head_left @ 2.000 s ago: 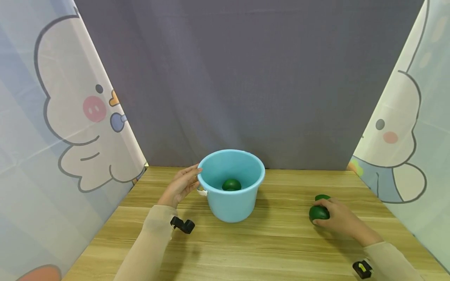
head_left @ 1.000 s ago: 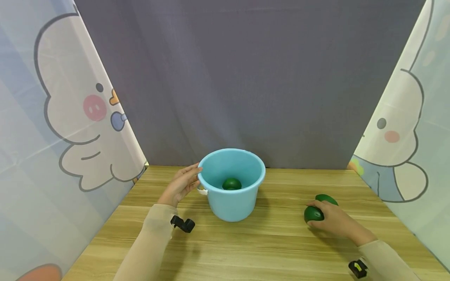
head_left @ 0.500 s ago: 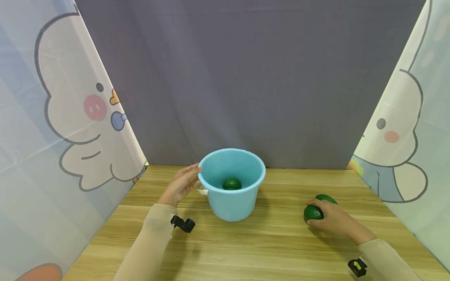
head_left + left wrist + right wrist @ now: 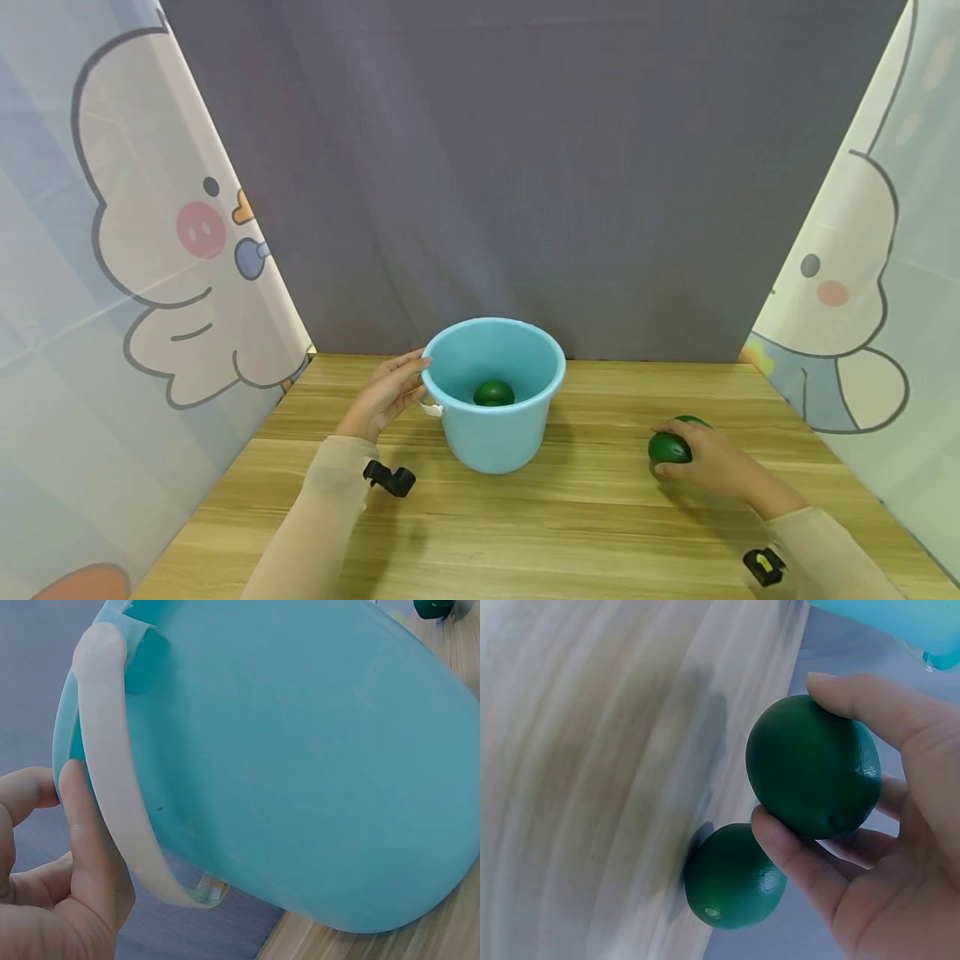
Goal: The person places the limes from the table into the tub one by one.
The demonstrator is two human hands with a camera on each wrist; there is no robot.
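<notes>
A light-blue bucket (image 4: 495,439) stands mid-table, with one dark green lime (image 4: 493,394) lying inside. My left hand (image 4: 385,397) pinches the bucket's left rim; in the left wrist view, its fingers lie on both sides of that rim beside the white handle (image 4: 112,750). To the right, my right hand (image 4: 712,463) grips a second dark green lime (image 4: 669,448) between thumb and fingers. The right wrist view shows this held lime (image 4: 810,765) raised off the wood. Another lime (image 4: 735,877) sits on the table just behind it, partly hidden by my hand in the head view.
The wooden table (image 4: 555,533) extends in front of the bucket and between it and my right hand. A grey cloth (image 4: 495,167) hangs along the back edge. Cartoon-printed curtains (image 4: 187,333) border both sides.
My right hand has shifted slightly left over two seconds with the lime, then raised it a little in the last half second. My left hand and the bucket stay put.
</notes>
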